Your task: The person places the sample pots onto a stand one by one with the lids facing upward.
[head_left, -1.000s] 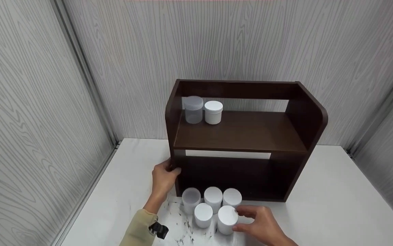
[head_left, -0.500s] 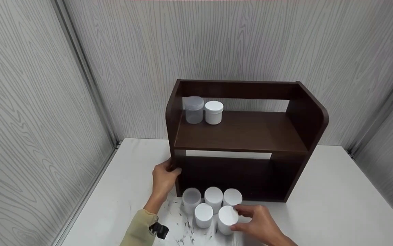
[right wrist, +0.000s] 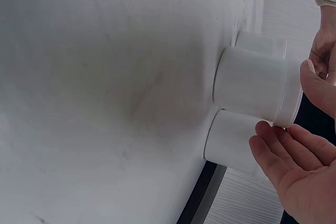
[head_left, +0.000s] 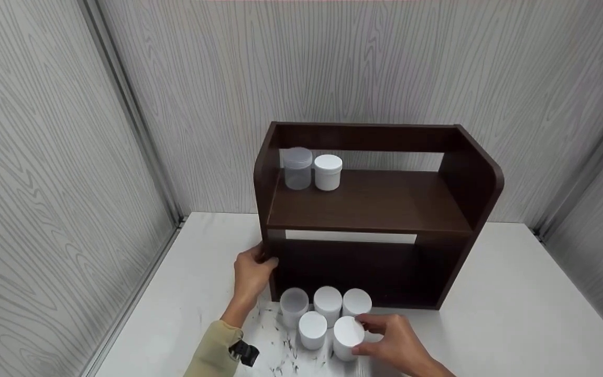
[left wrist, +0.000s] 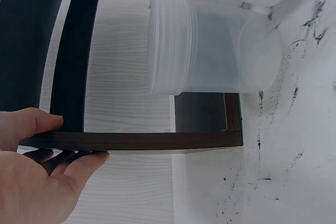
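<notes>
My left hand (head_left: pixel 251 275) grips the left side panel (left wrist: pixel 142 140) of a dark brown two-tier shelf, thumb on one face and fingers on the other. With thumb and fingers, my right hand (head_left: pixel 398 343) pinches the lid of the front right white jar (head_left: pixel 348 337), which stands upright on the table. Left of it is another white jar (head_left: pixel 312 330). Behind these stand a translucent jar (head_left: pixel 294 308), a white jar (head_left: pixel 327 303) and a further white jar (head_left: pixel 357 302), close to the shelf's front. In the right wrist view, the pinched jar (right wrist: pixel 249 85) overlaps its neighbours.
On the upper board (head_left: pixel 374 201) at its left end stand a taller translucent jar (head_left: pixel 297 170) and a shorter white jar (head_left: pixel 327 173). The white table (head_left: pixel 511 309) has dark marks near the jars. Wood-grain panels (head_left: pixel 217 78) enclose the back and sides.
My right thumb and fingertips have slid slightly left over the jar's lid, and the jar has shifted by a hair. My left hand and the shelf stay put.
</notes>
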`<act>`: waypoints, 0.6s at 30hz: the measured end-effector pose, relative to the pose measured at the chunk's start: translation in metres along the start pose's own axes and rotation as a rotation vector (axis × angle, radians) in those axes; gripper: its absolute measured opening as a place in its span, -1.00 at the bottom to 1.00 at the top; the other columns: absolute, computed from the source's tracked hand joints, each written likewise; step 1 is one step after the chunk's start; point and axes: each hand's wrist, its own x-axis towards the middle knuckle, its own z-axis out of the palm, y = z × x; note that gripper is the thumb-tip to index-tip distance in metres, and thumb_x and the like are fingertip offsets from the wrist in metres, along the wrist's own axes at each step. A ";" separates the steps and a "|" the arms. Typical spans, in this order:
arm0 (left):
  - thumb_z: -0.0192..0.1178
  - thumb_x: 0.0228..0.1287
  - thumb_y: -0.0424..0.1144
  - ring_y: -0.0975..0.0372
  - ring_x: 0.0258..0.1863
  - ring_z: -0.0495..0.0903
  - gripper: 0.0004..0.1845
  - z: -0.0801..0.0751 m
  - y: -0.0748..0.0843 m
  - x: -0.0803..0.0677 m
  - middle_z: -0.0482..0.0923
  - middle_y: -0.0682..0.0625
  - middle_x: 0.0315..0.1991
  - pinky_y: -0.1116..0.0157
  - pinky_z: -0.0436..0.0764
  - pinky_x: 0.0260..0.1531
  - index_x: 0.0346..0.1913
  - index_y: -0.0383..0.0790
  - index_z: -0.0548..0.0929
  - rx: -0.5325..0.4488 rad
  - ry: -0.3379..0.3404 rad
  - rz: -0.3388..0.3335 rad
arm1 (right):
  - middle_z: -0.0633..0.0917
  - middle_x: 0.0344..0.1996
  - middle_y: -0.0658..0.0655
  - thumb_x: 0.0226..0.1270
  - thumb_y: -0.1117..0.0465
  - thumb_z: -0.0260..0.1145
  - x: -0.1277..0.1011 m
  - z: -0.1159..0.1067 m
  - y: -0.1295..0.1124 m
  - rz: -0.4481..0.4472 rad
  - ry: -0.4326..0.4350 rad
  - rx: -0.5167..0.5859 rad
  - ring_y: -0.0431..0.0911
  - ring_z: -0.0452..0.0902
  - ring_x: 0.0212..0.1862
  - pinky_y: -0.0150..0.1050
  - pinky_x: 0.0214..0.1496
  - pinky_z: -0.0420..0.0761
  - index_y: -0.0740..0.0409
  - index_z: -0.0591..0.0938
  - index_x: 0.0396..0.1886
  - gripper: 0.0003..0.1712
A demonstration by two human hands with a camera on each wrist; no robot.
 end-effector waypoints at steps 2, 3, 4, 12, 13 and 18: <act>0.28 0.29 -0.44 -0.03 0.05 0.71 -0.44 0.000 0.000 0.000 0.68 -0.37 0.14 0.19 0.70 -0.09 0.35 -0.54 0.54 0.001 -0.001 0.000 | 0.81 0.00 0.19 -0.08 0.10 0.78 0.000 0.001 0.000 0.001 -0.001 -0.004 0.17 0.77 0.02 -0.11 0.06 0.72 0.26 0.79 0.09 -0.31; 0.28 0.29 -0.45 -0.04 0.06 0.72 -0.44 0.000 0.000 -0.001 0.67 -0.37 0.14 0.19 0.70 -0.09 0.35 -0.55 0.54 0.003 -0.002 0.005 | 0.81 0.01 0.19 -0.08 0.09 0.78 0.001 0.002 -0.001 0.001 0.000 -0.012 0.17 0.77 0.02 -0.12 0.06 0.72 0.25 0.79 0.10 -0.30; 0.28 0.29 -0.45 -0.05 0.06 0.72 -0.44 0.000 0.000 -0.001 0.67 -0.37 0.14 0.19 0.70 -0.08 0.35 -0.55 0.54 0.005 -0.003 0.004 | 0.81 0.01 0.19 -0.08 0.08 0.79 0.001 0.002 -0.001 0.002 0.001 -0.019 0.17 0.77 0.02 -0.12 0.05 0.72 0.25 0.79 0.10 -0.29; 0.29 0.27 -0.46 -0.07 0.06 0.72 -0.44 0.000 -0.001 0.000 0.67 -0.38 0.14 0.18 0.71 -0.08 0.34 -0.56 0.55 0.010 -0.004 0.007 | 0.81 0.01 0.16 -0.09 0.03 0.79 0.001 0.002 -0.001 -0.006 0.012 -0.048 0.12 0.78 -0.02 -0.14 0.02 0.73 0.21 0.80 0.10 -0.28; 0.29 0.27 -0.46 -0.06 0.07 0.72 -0.44 0.000 -0.001 0.000 0.67 -0.38 0.14 0.18 0.71 -0.07 0.34 -0.55 0.55 0.010 -0.004 0.003 | 0.81 0.01 0.16 -0.09 0.03 0.79 0.000 0.001 -0.001 -0.005 0.009 -0.044 0.12 0.78 -0.03 -0.14 0.02 0.73 0.21 0.80 0.10 -0.28; 0.29 0.27 -0.45 -0.05 0.07 0.72 -0.45 0.000 0.000 0.000 0.68 -0.37 0.13 0.18 0.71 -0.07 0.34 -0.53 0.56 0.006 -0.003 -0.005 | 0.81 0.02 0.16 -0.10 0.07 0.80 -0.001 -0.001 0.002 -0.008 -0.009 -0.002 0.09 0.77 -0.04 -0.13 0.03 0.73 0.24 0.79 0.11 -0.28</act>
